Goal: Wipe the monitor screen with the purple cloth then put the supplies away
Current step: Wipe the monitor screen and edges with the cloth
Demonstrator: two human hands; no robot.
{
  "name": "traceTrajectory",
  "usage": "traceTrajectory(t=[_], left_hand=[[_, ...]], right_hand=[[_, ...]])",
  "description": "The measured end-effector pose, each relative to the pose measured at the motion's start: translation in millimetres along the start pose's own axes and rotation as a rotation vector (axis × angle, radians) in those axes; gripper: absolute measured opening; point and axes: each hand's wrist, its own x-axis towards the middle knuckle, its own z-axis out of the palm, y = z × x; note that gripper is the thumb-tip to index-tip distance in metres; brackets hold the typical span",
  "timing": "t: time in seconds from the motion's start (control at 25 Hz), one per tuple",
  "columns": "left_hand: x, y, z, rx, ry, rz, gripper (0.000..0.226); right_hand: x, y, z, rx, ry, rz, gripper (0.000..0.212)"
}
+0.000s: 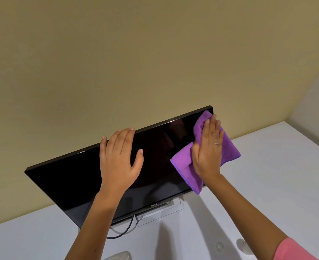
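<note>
While the Dell monitor [76, 177] was tilted back on the white desk [267, 184], its glossy black screen was covered at the upper right corner by the purple cloth [230, 149], a fluffy microfiber square folded over with a stitched hem along the lower edge. The cloth was pressed flat against the glass by the right hand [208, 152], fingers straight and close together, a thin ring seen on one finger. Part of the cloth was draped past the screen's right edge, so it hung a bit over the desk side. The left hand [119, 158] was laid flat near the middle of the panel, fingers spread a little, fingertips hooked just over the thin top bezel, nothing held in it. A dark cable [124, 229] was looped out from under the bottom edge, beside a silvery rectangular stand base [160, 211]. The whole left half of the screen was left uncovered. Plain beige wall [136, 53] was seen behind, a pink sleeve [293, 250] at the lower right, and something blurry and clear at the very bottom, not identifiable.
</note>
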Motion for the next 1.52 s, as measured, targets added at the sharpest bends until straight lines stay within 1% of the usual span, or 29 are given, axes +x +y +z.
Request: traceTrajectory(t=[0.08,0.2,0.32,0.4,0.56,0.72,0.84,0.92,1.0,1.08,1.16,1.32,1.52], left_hand=[[-0.5,0.5,0.3,-0.012,0.009,-0.007,0.052],[0.4,1.6,0.4,-0.047,0.023,-0.036,0.049],[1.1,3.6,-0.2,-0.071,0.032,-0.05,0.048],[1.9,5.0,-1.7,-0.098,0.035,-0.059,0.047],[3.0,7.0,-4.5,-0.137,0.027,-0.075,0.046],[3.0,8.2,-6.0,-0.145,0.018,-0.076,0.047],[3.2,8.9,-7.0,-0.144,0.012,-0.08,0.047],[3.7,9.4,-7.3,-0.144,0.012,-0.084,0.046],[3.4,9.5,-7.1,-0.143,0.011,-0.086,0.046],[3.6,8.9,-7.4,-0.146,0.008,-0.09,0.046],[3.9,9.0,-8.0,-0.15,0.004,-0.096,0.046],[4.1,9.0,-9.1,-0.166,0.003,-0.092,0.047],[3.9,8.8,-7.8,-0.177,0.011,-0.093,0.049]], right_hand=[[-15.5,-1.4,6.1,-0.037,-0.045,-0.034,0.068],[-41.4,-11.3,18.1,-0.073,-0.097,-0.202,0.069],[-38.3,-26.9,22.6,-0.041,-0.086,-0.291,0.073],[-20.5,-34.8,19.0,-0.015,-0.066,-0.316,0.07],[16.5,-31.1,6.4,0.035,0.014,-0.222,0.065],[18.9,-10.8,4.7,0.04,0.088,-0.077,0.063],[-2.1,1.5,8.7,0.023,0.057,0.009,0.061],[-21.0,3.8,11.7,-0.026,0.004,0.005,0.061],[-33.7,1.1,13.9,-0.077,-0.034,-0.078,0.06],[-31.4,-6.4,13.7,-0.074,-0.044,-0.131,0.06],[-14.3,-16.1,10.6,-0.027,-0.031,-0.108,0.061],[19.6,-27.4,1.7,0.042,0.04,0.002,0.061],[4.9,-17.2,8.7,-0.003,0.057,0.053,0.063]])
